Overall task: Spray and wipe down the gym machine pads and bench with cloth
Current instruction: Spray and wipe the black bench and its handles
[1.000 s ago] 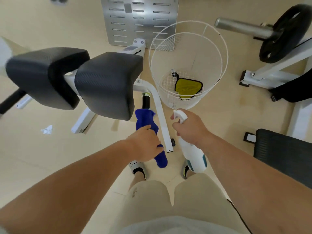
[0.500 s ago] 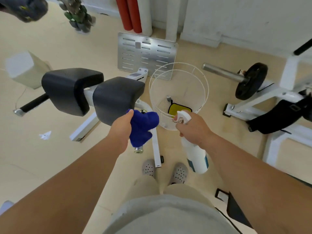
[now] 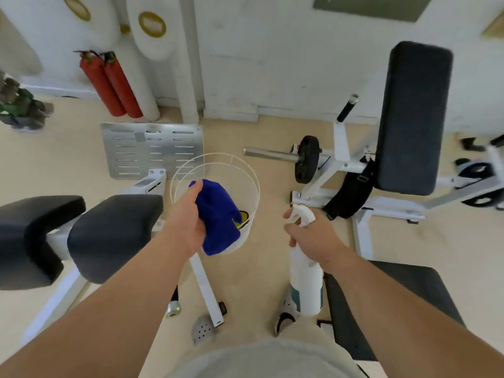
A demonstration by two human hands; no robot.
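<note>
Head view: the left hand (image 3: 188,225) has its fingers bunched around the blue cloth (image 3: 216,218) above the wire basket (image 3: 245,170); the right hand (image 3: 311,236) wraps its fingers round the spray bottle (image 3: 305,282). The upright pad (image 3: 409,118) stands well apart, so spray fired from here would likely mist the floor instead.

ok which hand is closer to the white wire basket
Left. The left hand holds the blue cloth right in front of the wire basket, overlapping it in view; the right hand, gripping the spray bottle, sits off to its right.
</note>
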